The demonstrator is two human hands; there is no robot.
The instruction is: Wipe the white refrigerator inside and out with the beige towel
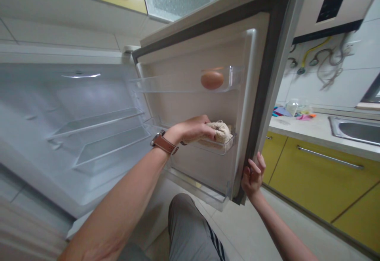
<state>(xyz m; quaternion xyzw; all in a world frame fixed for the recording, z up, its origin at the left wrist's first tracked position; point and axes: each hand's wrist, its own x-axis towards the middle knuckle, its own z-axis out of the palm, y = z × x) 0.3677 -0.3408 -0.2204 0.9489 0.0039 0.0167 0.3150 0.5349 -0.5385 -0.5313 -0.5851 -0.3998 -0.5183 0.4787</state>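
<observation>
My left hand (pixel 194 129), wearing a brown-strapped watch (pixel 164 142), is closed around a cream-coloured towelling cloth (pixel 223 132). The bunched cloth lies in the middle clear shelf (pixel 218 149) of the opened fridge door (pixel 190 106), pressed toward its right end. Above it, one brown egg (pixel 212 80) sits in the upper door shelf (pixel 166 84). My right hand (pixel 253 174) touches the door's lower outer edge beside the grey seal (pixel 261 106). Its fingers are apart and loosely bent, not wrapped around the edge.
The fridge interior (pixel 97 95) is open on the left, with glass shelves (pixel 113 144). My knee (pixel 187 221) is below the door. On the right are yellow cabinets (pixel 323 182), a sink (pixel 359 130) and a counter with a jar (pixel 292 106) and coloured items.
</observation>
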